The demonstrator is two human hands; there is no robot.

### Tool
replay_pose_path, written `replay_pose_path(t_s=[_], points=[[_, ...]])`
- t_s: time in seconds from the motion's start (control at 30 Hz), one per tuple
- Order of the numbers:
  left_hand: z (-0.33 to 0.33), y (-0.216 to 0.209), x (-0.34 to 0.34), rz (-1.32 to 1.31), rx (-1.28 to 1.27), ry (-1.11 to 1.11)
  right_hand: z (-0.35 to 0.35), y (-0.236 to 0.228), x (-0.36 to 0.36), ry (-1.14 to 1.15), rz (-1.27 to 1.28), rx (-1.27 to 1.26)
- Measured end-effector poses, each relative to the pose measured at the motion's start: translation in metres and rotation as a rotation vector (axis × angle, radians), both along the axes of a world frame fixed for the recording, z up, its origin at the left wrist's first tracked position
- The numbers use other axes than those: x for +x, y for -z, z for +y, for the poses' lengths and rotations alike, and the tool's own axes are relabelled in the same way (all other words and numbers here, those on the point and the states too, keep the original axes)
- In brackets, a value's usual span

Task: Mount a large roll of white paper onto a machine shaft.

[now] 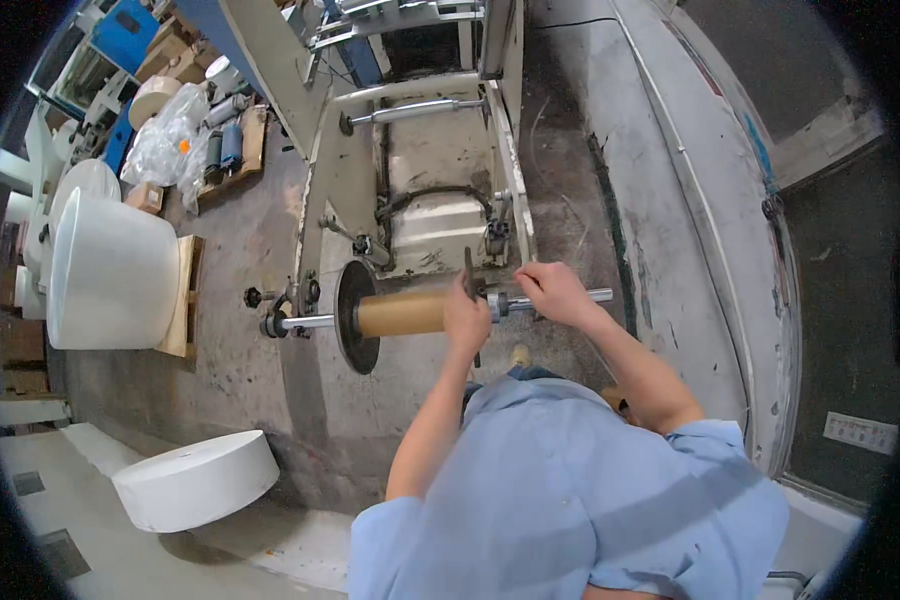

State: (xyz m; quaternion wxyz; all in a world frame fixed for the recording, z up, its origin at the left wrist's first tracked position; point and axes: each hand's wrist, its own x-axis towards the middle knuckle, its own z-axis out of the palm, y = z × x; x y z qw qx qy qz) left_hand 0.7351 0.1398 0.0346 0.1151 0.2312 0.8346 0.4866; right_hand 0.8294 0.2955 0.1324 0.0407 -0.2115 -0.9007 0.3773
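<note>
A metal shaft (pixel 310 322) lies crosswise in front of me, carrying a brown cardboard core (pixel 400 313). The core's left end meets a large dark disc (pixel 348 345). At its right end stands a second dark disc (pixel 469 262), seen nearly edge-on. My left hand (pixel 467 318) is closed at this disc and the core end, partly covering both. Farther right, past a metal collar (pixel 497 306), my right hand (pixel 558 293) is closed just above the shaft. Its fingers are curled in, and what they hold, if anything, is hidden.
A pale machine frame (pixel 313 205) with a roller (pixel 420 110) rises ahead. To the left, a big white roll (pixel 120 270) sits by a wooden pallet (pixel 187 300); another white roll (pixel 200 480) lies at lower left. A grey wall (pixel 660 200) runs along the right.
</note>
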Motion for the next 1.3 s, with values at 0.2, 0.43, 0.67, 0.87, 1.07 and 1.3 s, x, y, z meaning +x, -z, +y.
replay_pose_path(t_s=[0.2, 0.43, 0.67, 0.87, 1.07, 1.3], points=[[-0.001, -0.005, -0.002, -0.059, -0.049, 0.028, -0.005, 0.006, -0.004, -0.042, -0.051, 0.099], [-0.005, -0.015, 0.001, -0.066, -0.114, 0.034, -0.03, -0.042, -0.031, -0.21, -0.251, 0.267], [0.0, -0.015, 0.002, -0.04, -0.108, 0.022, -0.025, -0.053, -0.067, -0.397, -0.173, 0.494], [-0.002, -0.011, 0.003, -0.032, -0.089, 0.023, 0.014, -0.046, -0.072, -0.747, -0.162, 0.471], [-0.011, 0.005, 0.006, 0.012, -0.053, 0.018, 0.004, -0.036, -0.057, -0.6, -0.008, 0.51], [-0.003, 0.031, 0.002, 0.012, 0.005, 0.071, -0.014, -0.024, -0.051, -0.824, -0.095, 0.673]])
